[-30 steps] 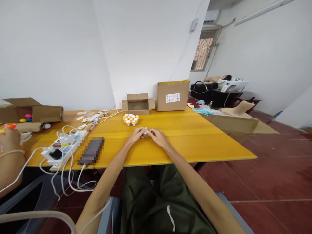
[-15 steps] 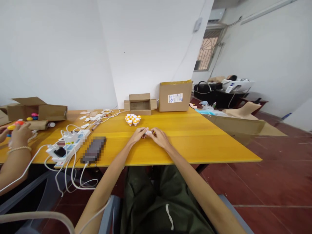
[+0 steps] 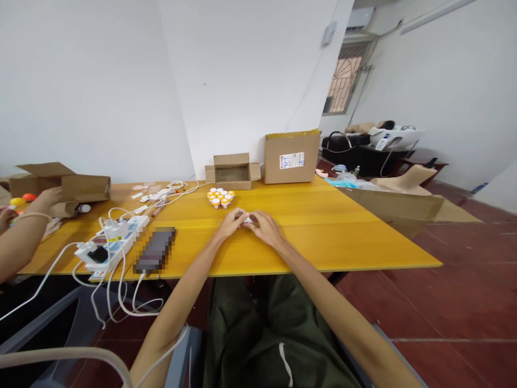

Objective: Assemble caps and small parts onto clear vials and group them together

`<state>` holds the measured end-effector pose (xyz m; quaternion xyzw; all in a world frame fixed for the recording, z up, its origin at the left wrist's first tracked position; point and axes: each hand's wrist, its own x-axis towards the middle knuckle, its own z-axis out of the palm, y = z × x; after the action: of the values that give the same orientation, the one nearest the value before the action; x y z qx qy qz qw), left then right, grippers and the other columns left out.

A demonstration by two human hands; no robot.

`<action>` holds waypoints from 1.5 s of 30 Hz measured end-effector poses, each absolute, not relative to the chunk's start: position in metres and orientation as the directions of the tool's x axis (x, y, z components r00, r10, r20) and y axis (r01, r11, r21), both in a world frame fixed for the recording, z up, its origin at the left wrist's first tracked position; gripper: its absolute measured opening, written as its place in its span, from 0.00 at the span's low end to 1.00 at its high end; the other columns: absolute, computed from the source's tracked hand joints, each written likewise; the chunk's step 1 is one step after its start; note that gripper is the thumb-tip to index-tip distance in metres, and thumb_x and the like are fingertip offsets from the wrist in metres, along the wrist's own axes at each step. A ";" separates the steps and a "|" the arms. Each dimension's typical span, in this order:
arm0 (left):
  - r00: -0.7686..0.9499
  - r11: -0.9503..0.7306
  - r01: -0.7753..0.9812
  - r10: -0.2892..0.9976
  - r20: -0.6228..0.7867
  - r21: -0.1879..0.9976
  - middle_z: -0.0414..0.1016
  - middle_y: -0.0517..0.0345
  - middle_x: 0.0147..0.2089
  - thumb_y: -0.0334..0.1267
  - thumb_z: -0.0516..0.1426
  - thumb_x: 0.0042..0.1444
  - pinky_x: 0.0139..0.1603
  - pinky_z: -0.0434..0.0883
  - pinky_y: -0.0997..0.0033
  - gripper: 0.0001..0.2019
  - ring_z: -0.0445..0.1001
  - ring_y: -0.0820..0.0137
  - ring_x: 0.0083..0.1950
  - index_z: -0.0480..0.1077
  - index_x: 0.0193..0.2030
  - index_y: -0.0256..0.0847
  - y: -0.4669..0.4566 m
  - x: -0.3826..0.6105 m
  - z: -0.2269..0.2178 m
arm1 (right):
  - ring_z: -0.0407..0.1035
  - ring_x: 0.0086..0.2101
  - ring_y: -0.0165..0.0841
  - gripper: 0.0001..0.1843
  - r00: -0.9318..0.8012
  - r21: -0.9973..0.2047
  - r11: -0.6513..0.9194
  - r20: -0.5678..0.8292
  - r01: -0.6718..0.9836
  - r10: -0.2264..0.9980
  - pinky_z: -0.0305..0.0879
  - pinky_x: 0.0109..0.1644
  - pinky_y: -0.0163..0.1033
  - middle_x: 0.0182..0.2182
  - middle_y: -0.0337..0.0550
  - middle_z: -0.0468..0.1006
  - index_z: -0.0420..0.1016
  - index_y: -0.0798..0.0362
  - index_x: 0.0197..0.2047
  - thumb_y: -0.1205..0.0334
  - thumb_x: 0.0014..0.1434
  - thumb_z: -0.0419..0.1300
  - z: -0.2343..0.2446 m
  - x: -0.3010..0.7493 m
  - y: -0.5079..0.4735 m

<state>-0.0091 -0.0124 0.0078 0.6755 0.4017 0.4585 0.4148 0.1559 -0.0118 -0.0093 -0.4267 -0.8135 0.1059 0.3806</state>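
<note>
My left hand (image 3: 229, 223) and my right hand (image 3: 263, 226) meet on the yellow table (image 3: 323, 231), fingertips pinched together around a small white object (image 3: 247, 219) that is mostly hidden by the fingers. Just beyond them stands a cluster of several small orange-and-white caps (image 3: 219, 197). Behind the cluster sits a small open cardboard box (image 3: 232, 172), and to its right a taller closed cardboard box (image 3: 291, 157) with a white label.
A white power strip (image 3: 108, 246) with plugs and tangled cables lies at the left, with a dark flat device (image 3: 155, 249) beside it. Another person's arm (image 3: 22, 237) reaches toward an open box (image 3: 60, 186) with coloured balls. Cardboard sheets lean off the table's right end.
My hands stay together at the same spot, fingers working closer over the small object. The other person's hand at the left has moved up toward the open box.
</note>
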 end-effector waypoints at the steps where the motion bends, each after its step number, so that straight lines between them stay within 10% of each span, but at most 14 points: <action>1: 0.258 -0.342 0.168 0.920 0.294 0.925 0.71 0.64 0.25 0.58 0.61 0.51 0.27 0.66 0.75 0.21 0.68 0.76 0.25 0.67 0.32 0.40 -0.012 -0.009 0.007 | 0.73 0.39 0.39 0.12 -0.346 -0.505 0.605 0.516 0.616 0.783 0.66 0.42 0.39 0.39 0.44 0.80 0.74 0.47 0.47 0.59 0.58 0.62 -0.010 0.155 -0.011; 18: -0.255 -0.440 0.418 0.783 0.568 0.795 0.75 0.57 0.36 0.36 0.60 0.56 0.46 0.72 0.64 0.04 0.75 0.66 0.39 0.69 0.38 0.42 0.005 -0.037 -0.006 | 0.73 0.44 0.41 0.16 -0.288 -0.591 0.466 0.374 0.658 0.882 0.68 0.48 0.43 0.44 0.44 0.78 0.71 0.45 0.46 0.66 0.54 0.64 -0.005 0.107 0.069; 28: -0.444 -0.150 0.636 0.732 0.517 0.757 0.63 0.45 0.62 0.43 0.63 0.53 0.66 0.60 0.50 0.28 0.63 0.54 0.64 0.60 0.59 0.46 0.016 -0.058 -0.014 | 0.61 0.62 0.47 0.46 -0.305 -0.739 0.536 0.443 0.408 0.843 0.61 0.63 0.52 0.62 0.55 0.65 0.56 0.48 0.67 0.45 0.50 0.68 -0.030 0.090 0.106; 45: -0.369 -0.176 0.664 0.768 0.523 0.727 0.57 0.43 0.69 0.48 0.59 0.58 0.70 0.55 0.49 0.27 0.50 0.52 0.73 0.62 0.62 0.44 0.060 -0.081 0.011 | 0.65 0.60 0.44 0.32 -0.249 -0.829 0.461 0.397 0.315 0.883 0.64 0.62 0.51 0.60 0.53 0.70 0.64 0.48 0.62 0.42 0.59 0.57 -0.016 0.053 0.129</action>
<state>-0.0807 0.0599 0.0109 0.5597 0.6398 0.5244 0.0498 0.0535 0.1290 -0.0160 -0.4130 -0.7253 0.3142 0.4524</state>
